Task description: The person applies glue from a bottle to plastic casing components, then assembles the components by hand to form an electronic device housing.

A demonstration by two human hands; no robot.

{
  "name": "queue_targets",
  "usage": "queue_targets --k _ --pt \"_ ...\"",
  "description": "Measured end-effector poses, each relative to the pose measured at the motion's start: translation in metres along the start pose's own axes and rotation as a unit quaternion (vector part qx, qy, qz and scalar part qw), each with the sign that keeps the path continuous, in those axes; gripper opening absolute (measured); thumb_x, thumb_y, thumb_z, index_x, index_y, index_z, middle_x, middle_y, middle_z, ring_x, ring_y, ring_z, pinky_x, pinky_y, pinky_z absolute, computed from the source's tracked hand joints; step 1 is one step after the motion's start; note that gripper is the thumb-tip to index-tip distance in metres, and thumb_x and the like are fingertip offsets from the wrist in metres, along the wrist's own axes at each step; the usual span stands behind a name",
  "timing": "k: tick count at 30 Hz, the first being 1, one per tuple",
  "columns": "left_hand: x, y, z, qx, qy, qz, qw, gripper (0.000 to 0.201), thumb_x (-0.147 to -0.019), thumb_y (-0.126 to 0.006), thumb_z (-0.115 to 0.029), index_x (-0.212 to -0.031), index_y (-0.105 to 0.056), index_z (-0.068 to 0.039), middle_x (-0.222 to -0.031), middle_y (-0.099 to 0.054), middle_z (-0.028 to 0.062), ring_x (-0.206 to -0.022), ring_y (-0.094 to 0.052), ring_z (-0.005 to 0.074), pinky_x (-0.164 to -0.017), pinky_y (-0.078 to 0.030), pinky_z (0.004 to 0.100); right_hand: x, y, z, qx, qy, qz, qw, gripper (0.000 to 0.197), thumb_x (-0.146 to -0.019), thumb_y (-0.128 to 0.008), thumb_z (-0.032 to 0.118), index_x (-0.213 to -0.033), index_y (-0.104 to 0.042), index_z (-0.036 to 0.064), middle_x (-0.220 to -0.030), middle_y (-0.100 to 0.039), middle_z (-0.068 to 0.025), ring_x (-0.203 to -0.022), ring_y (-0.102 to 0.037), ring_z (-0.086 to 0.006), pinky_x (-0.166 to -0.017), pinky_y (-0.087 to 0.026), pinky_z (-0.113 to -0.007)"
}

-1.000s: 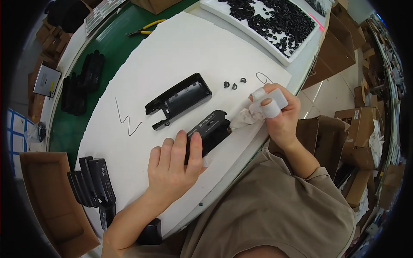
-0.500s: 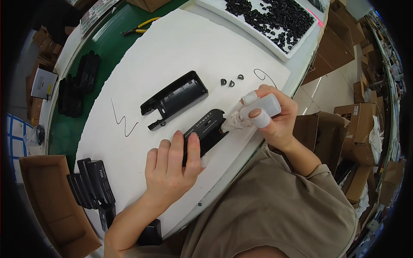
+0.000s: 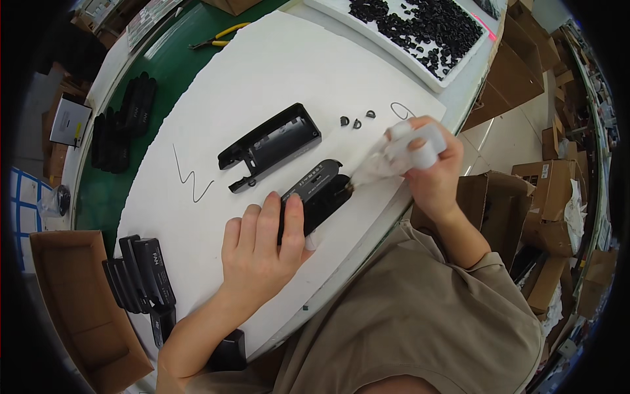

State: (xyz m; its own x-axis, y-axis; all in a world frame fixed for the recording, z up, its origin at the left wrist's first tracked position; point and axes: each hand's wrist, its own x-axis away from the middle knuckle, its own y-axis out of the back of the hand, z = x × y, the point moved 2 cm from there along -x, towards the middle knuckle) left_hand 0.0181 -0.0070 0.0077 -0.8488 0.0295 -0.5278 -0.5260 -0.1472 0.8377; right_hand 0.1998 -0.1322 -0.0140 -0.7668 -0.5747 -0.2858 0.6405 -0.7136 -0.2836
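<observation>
left hand [image 3: 259, 253] lies flat, fingers together, pinning the black housing [image 3: 315, 200]; right hand [image 3: 430, 174] squeezes a clear squeeze bottle [image 3: 387, 161]. best keep its nozzle steady and squeeze gently.

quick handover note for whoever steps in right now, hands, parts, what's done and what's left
Left hand: flat on the near black housing, pinning it to the white mat.
Right hand: grips a clear squeeze bottle, nozzle tip at the housing's far end.
Second black housing lies open, untouched, just beyond. Three small black caps lie loose near it; a tray of more sits further back.
Done: near housing positioned. Left: the second housing, the caps.
</observation>
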Motion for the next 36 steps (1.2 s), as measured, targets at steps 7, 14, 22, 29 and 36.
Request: queue_targets --k 7,14,22,29,36 --pt "-0.004 0.005 0.005 0.010 0.016 0.023 1.000 0.067 -0.052 -0.069 -0.022 -0.111 -0.051 0.003 -0.096 -0.057 0.0144 -0.073 -0.052 0.0235 -0.057 -0.036 0.0315 -0.024 0.033 0.007 -0.170 -0.089 -0.051 0.980 0.039 -0.090 -0.053 0.036 -0.092 -0.056 -0.0031 -0.081 -0.061 -0.0109 -0.047 -0.045 -0.0091 -0.038 -0.034 -0.022" --pt "-0.014 0.025 0.002 0.010 0.032 0.170 0.985 0.086 -0.048 -0.077 -0.029 -0.121 -0.047 0.005 -0.097 -0.051 0.0104 -0.077 -0.047 0.0222 -0.064 -0.036 0.0331 -0.073 0.029 0.016 -0.100 -0.118 0.098 0.983 0.044 -0.089 -0.053 0.030 -0.110 -0.053 -0.0078 -0.099 -0.060 -0.0179 -0.084 -0.058 -0.0188 -0.077 -0.045 -0.029" --pt "-0.012 0.046 -0.005 0.071 0.053 0.212 0.973 0.075 -0.064 -0.072 -0.045 -0.119 -0.051 0.002 -0.071 -0.045 0.0042 -0.060 -0.043 0.0187 -0.057 -0.033 0.0308 -0.108 0.011 -0.009 -0.211 -0.182 0.225 0.933 0.041 -0.088 -0.051 0.017 -0.121 -0.044 -0.0061 -0.119 -0.050 -0.0174 -0.115 -0.046 -0.0319 -0.098 -0.040 -0.042" --pt "-0.008 0.040 -0.015 0.544 0.225 0.295 0.752 0.061 -0.072 -0.071 -0.023 -0.123 -0.046 -0.001 -0.092 -0.059 0.0090 -0.075 -0.051 0.0199 -0.063 -0.044 0.0289 -0.114 -0.015 -0.011 -0.207 -0.178 0.238 0.932 0.037 -0.091 -0.047 0.020 -0.114 -0.045 -0.0081 -0.115 -0.052 -0.0204 -0.116 -0.048 -0.0352 -0.099 -0.041 -0.045" --pt "-0.017 0.026 -0.012 0.422 0.073 0.178 0.886 0.051 -0.065 -0.067 -0.007 -0.114 -0.051 -0.001 -0.095 -0.056 0.0110 -0.080 -0.053 0.0258 -0.067 -0.045 0.0314 -0.123 -0.023 -0.012 -0.022 -0.111 0.223 0.968 0.036 -0.092 -0.046 0.024 -0.116 -0.044 -0.0026 -0.117 -0.054 -0.0176 -0.114 -0.051 -0.0250 -0.097 -0.041 -0.037"
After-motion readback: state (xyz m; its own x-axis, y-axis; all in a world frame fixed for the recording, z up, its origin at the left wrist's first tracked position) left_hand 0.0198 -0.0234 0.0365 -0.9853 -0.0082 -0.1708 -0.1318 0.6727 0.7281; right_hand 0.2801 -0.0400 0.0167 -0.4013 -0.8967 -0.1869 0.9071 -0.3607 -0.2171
